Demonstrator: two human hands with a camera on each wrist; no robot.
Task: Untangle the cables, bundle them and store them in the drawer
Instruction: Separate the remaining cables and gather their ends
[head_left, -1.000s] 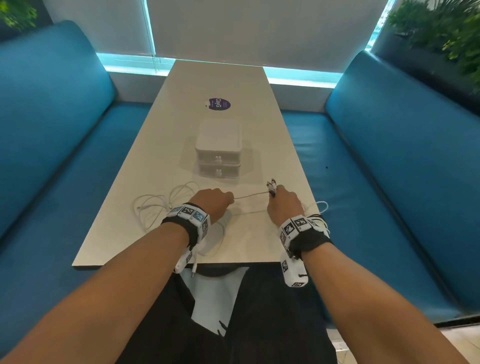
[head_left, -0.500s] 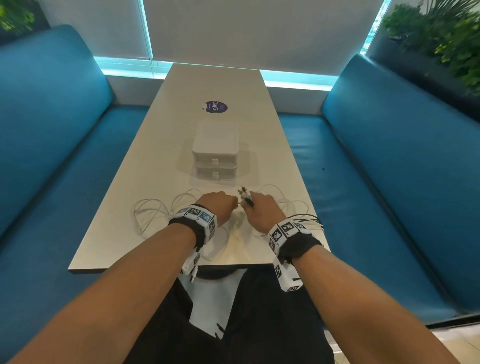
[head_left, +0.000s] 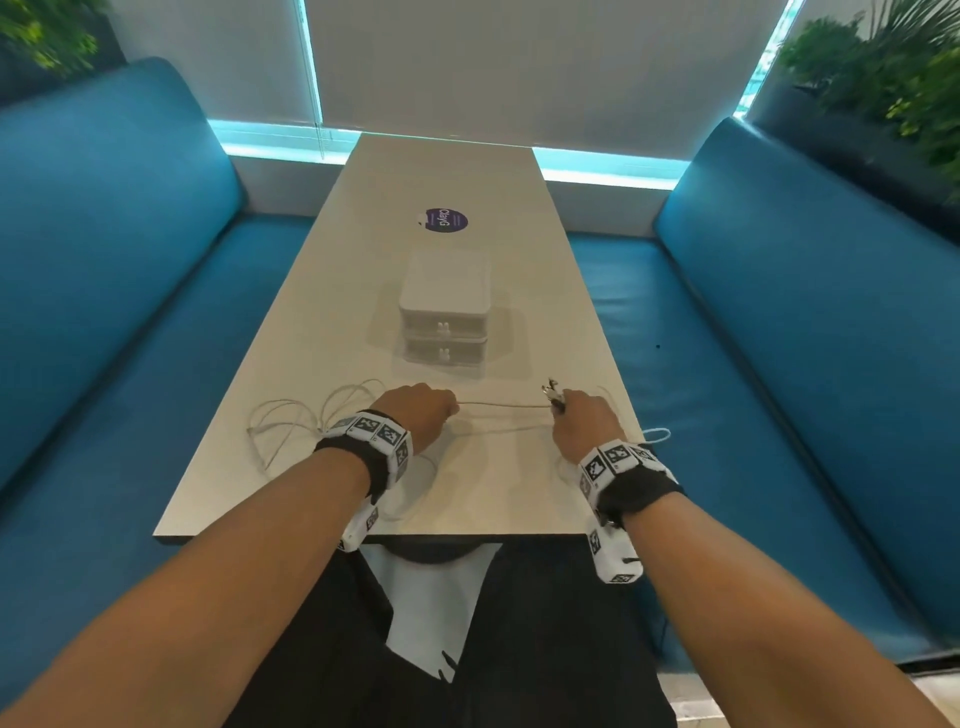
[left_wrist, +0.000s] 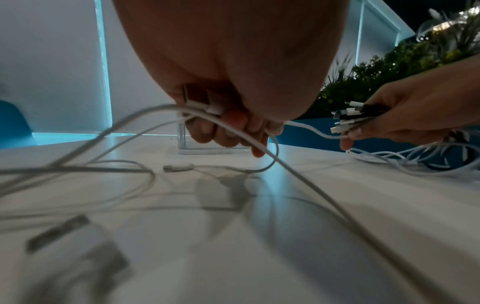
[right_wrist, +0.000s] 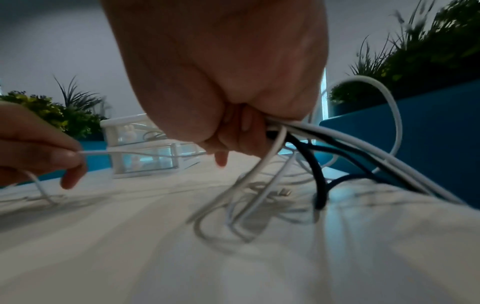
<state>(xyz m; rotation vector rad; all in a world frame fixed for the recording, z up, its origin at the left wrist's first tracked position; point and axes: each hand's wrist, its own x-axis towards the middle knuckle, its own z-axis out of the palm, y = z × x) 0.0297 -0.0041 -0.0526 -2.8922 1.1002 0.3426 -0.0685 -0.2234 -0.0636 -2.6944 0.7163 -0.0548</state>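
The left hand (head_left: 415, 415) grips a white cable (head_left: 501, 405) stretched right to the right hand (head_left: 584, 423), which clasps a bunch of plugs (head_left: 551, 393); a drawer box (head_left: 444, 312) stands beyond on the desk (head_left: 467, 171). Left wrist: curled fingers (left_wrist: 231, 127) hold cable and plug above loose loops. Right wrist: white and black cables trail from the fist.
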